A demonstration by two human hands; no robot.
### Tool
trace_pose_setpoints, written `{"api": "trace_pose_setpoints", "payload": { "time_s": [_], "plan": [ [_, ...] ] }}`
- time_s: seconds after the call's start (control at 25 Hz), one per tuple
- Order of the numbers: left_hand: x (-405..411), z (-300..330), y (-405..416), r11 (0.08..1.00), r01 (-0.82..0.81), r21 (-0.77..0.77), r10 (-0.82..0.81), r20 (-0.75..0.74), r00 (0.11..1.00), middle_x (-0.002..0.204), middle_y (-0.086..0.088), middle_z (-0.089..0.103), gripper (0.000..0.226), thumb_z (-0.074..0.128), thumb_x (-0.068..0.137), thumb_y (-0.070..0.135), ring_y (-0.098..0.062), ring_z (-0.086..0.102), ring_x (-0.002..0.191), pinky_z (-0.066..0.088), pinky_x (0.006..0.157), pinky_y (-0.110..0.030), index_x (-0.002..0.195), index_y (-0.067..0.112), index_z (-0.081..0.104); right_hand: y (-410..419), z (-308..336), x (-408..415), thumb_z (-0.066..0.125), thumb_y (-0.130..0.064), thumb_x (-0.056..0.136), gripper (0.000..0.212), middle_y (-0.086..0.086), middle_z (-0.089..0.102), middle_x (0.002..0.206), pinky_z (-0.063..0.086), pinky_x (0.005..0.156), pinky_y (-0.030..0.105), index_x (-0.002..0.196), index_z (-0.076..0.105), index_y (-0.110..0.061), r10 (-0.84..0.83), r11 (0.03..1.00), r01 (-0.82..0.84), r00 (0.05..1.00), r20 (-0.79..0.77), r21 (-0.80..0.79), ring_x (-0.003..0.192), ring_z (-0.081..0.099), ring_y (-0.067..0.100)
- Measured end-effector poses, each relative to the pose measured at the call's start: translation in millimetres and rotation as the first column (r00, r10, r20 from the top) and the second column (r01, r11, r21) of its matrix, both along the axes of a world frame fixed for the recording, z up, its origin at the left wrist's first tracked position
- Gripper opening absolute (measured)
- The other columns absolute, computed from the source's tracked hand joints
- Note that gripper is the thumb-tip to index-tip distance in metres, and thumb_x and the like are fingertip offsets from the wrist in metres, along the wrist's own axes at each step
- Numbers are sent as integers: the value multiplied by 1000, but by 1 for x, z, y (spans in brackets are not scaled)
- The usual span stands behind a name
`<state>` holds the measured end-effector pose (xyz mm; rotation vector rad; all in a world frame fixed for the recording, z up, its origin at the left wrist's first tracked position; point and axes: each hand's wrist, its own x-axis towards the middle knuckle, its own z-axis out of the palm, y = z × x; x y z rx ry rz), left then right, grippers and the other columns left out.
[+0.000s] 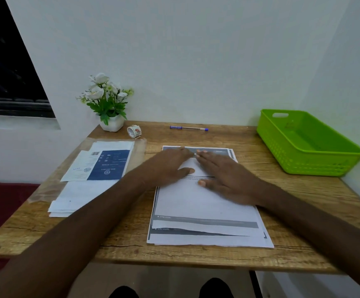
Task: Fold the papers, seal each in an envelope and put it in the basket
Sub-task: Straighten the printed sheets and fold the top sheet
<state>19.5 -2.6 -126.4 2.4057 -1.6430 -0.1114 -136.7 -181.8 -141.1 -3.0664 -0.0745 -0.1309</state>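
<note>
On the stack of papers point(207, 211) in front of you, the words "END GOAL" can be read in small white capitals on a grey band near the bottom left, and again on the sheet edge just below it. The blue and white card point(101, 165) on the pile of envelopes point(78, 196) to your left carries a barcode and a round emblem, but its lettering lies upside down to you and is too small to read.

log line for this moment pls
phase: folding top sheet | left hand: flat on paper stack | right hand: flat on it | envelopes: untouched | basket: no envelope visible
</note>
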Motion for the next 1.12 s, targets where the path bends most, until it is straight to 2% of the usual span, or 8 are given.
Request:
{"api": "trace_pose_setpoints", "payload": {
  "time_s": [0.08, 0.2, 0.32, 0.56, 0.68, 0.8, 0.92, 1.12],
  "plan": [
    [-6, -6, -5, 992, 25, 123, -18, -62, 998, 170, -10, 14, 70, 38, 107, 48, -22, 9, 157, 12, 126, -39, 162, 14, 12, 5, -7, 1, 12, -76, 94, 90, -8, -13, 169, -7, 123, 23, 163, -7, -21, 8, 999, -3, 992, -124, 38, 155, -13, 2],
    [-12, -15, -8, 972, 25, 234, -10, -67, 998, 169, -10, -15, 77, 24, 107, 55, -19, -17, 156, -10, 124, -38, 160, 10, -10, -1, -10, 3, 5, -81, 89, 95, -10, -20, 168, -13, 119, 20, 161, -15, -24, -19, 999, 27, 980, -200, 34, 151, -21, -2],
    [-15, -19, -10, 962, -24, 271, 35, -35, 999, 168, -8, -23, 83, 17, 103, 63, -19, -23, 154, -13, 124, -41, 160, 12, -16, -11, -10, 1, 4, -84, 85, 99, -10, -20, 168, -14, 116, 19, 161, -15, -24, -61, 997, 72, 972, -227, 40, 147, -23, -5],
    [-1, -19, -1, 941, -122, 314, 148, -61, 987, 168, -7, -24, 87, 15, 101, 67, -21, -19, 155, -6, 125, -40, 159, 11, -18, -32, -6, -8, 7, -82, 86, 99, -7, -21, 169, -7, 127, 33, 162, -14, -23, -152, 982, 177, 947, -285, 67, 154, -20, 6],
    [13, -7, 5, 956, -115, 272, 149, -109, 983, 171, -8, 1, 87, 34, 101, 65, -24, 6, 158, 12, 127, -40, 163, 11, 6, -48, 1, -13, 23, -75, 92, 93, -6, -6, 171, -5, 121, 22, 164, 1, -20, -146, 971, 191, 950, -276, 145, 156, -10, 8],
    [26, 8, 8, 982, -181, 59, 188, -143, 972, 146, -5, 55, 72, 73, 85, 56, -21, 52, 127, 44, 105, -35, 141, 14, 56, -58, 8, -10, 64, -53, 93, 70, 2, 43, 156, 21, 118, 22, 150, 48, -17, -147, 951, 152, 988, -40, 268, 147, 33, 20],
    [34, 14, 11, 970, -237, -51, 221, -212, 952, 124, 1, 66, 69, 91, 68, 47, -13, 57, 104, 46, 77, -24, 125, 15, 69, -65, 15, -3, 84, -47, 77, 62, -4, 59, 123, 45, 102, 31, 130, 67, -22, -195, 925, 184, 981, -1, 331, 118, 53, 15],
    [40, 13, 14, 953, -290, -91, 235, -386, 892, 106, 4, 71, 71, 98, 51, 45, -12, 65, 100, 55, 82, -30, 111, 16, 75, -76, 11, -2, 96, -55, 50, 63, -13, 68, 96, 52, 73, 19, 100, 71, -26, -258, 799, 217, 966, -7, 561, 83, 63, 6]
  ]
}}
